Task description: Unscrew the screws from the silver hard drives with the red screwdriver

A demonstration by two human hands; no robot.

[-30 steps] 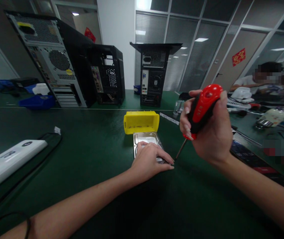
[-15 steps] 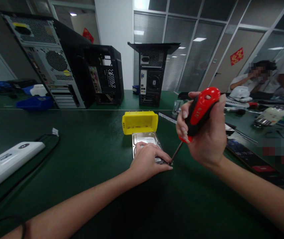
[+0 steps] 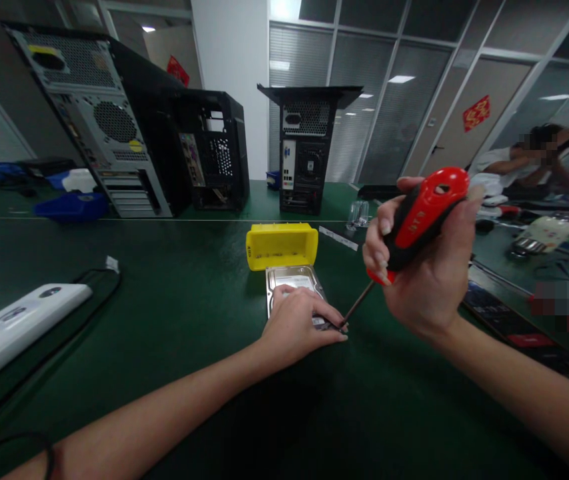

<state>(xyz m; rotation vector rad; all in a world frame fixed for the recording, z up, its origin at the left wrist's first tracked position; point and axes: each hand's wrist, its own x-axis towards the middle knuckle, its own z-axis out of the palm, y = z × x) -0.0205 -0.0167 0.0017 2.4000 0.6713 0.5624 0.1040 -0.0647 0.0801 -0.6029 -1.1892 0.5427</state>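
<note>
I have the left hand (image 3: 294, 320) over the near part of the hard drive (image 3: 289, 275), on the table (image 3: 189, 293); just beyond it sits a bin (image 3: 282, 229). To its right, the right hand (image 3: 432, 287) wraps a screwdriver (image 3: 422, 223), its tip down by the left fingertips. Far behind the left hand I see one tower (image 3: 307, 120) ahead and two cases (image 3: 159, 120) leftward. A long device (image 3: 19, 317) lies left of it. Right of the right hand lies a panel (image 3: 519, 330); a person (image 3: 509, 163) sits well behind.
</note>
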